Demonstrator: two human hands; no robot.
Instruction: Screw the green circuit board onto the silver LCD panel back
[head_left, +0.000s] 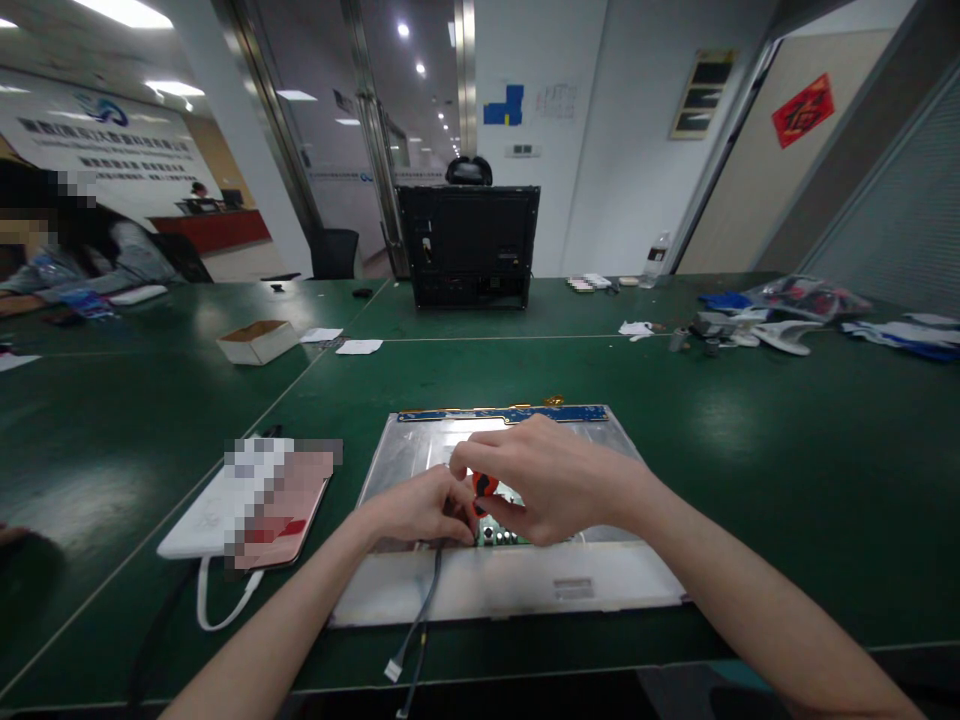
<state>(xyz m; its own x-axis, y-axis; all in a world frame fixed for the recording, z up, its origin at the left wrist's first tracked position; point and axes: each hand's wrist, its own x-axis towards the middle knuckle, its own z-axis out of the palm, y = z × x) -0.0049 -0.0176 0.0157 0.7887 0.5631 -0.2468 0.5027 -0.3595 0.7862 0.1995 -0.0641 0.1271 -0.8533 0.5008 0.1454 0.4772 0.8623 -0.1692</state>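
A flat metal display panel [420, 440] lies on the green table, with a blue circuit strip [592, 412] along its far edge. Near its middle, a green circuit board [504, 535] shows partly between my hands. My right hand [555, 480] is closed around a red and black screwdriver handle [484, 484] above the board. Beside it, my left hand [431, 508] has its fingers pressed together at the board's left side; what they hold, if anything, is hidden. Dark cables [429, 600] with a white connector [393, 669] run from below my left hand over the panel's near edge.
Left of the panel lie a white device [202, 520] with a white cable and a pink phone [281, 525]. Farther back are an open box [259, 342], a black monitor [469, 245], a bottle [655, 260] and bagged items [810, 297]. A person sits at the far left.
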